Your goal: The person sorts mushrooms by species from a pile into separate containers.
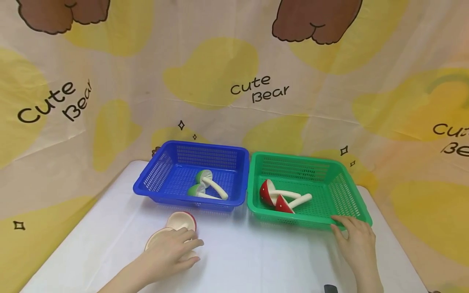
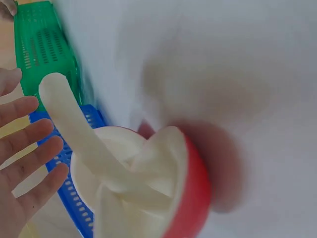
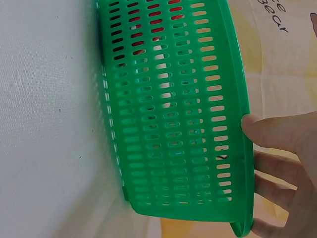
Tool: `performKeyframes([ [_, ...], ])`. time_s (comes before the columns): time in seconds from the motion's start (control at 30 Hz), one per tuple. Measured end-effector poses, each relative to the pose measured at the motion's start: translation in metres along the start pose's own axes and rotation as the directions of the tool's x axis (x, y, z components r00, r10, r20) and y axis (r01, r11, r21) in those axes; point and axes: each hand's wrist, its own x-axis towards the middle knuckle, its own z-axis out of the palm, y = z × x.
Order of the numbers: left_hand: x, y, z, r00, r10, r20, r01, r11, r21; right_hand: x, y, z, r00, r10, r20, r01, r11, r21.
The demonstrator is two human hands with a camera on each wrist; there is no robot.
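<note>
Over the near left of the table is my left hand (image 1: 166, 252), fingers loosely spread above toy mushrooms with red caps. One red-capped mushroom (image 1: 182, 221) shows past the fingers, and a second is partly hidden beneath the hand. In the left wrist view the nearer mushroom's thick white stem (image 2: 74, 121) rises close by the fingertips. My right hand (image 1: 357, 240) holds the near right rim of the green basket (image 1: 296, 220), thumb outside and fingers over the edge. Inside that basket lie two red mushrooms (image 1: 266, 193) with white spots.
Left of the green basket, side by side with it, stands a blue basket (image 1: 190, 202) holding two green-capped mushrooms (image 1: 203, 178). A patterned cloth (image 1: 212, 73) hangs behind both. A small dark object (image 1: 330, 288) shows at the near table edge.
</note>
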Motion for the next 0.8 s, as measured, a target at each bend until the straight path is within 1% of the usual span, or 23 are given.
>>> performKeyframes([
  [0.1, -0.008, -0.002, 0.002, 0.999, 0.002, -0.054, -0.001, 1.000, 0.005, 0.000, 0.001, 0.001, 1.000, -0.002, 0.001, 0.002, 1.000, -0.001],
  [0.27, -0.019, -0.007, 0.007, 0.992, 0.035, -0.119, -0.033, 0.999, 0.024, 0.000, 0.002, 0.001, 1.000, -0.005, -0.003, 0.005, 1.000, -0.005],
  [0.37, -0.024, -0.008, 0.009, 0.991, 0.047, -0.125, -0.045, 0.999, 0.019, 0.001, 0.003, 0.001, 1.000, -0.003, -0.002, 0.003, 1.000, -0.007],
  [0.53, -0.029, -0.008, 0.011, 0.992, 0.041, -0.119, -0.042, 0.999, -0.005, 0.001, 0.003, 0.001, 1.000, 0.004, 0.006, -0.004, 1.000, -0.010],
  [0.73, -0.033, -0.007, 0.015, 0.981, 0.072, -0.180, -0.076, 0.997, -0.017, 0.001, 0.001, 0.000, 1.000, 0.022, 0.023, -0.022, 1.000, -0.012],
  [0.8, -0.035, -0.006, 0.014, 0.979, 0.072, -0.192, -0.077, 0.997, -0.022, 0.001, 0.000, 0.001, 0.999, 0.022, 0.024, -0.022, 1.000, -0.011],
])
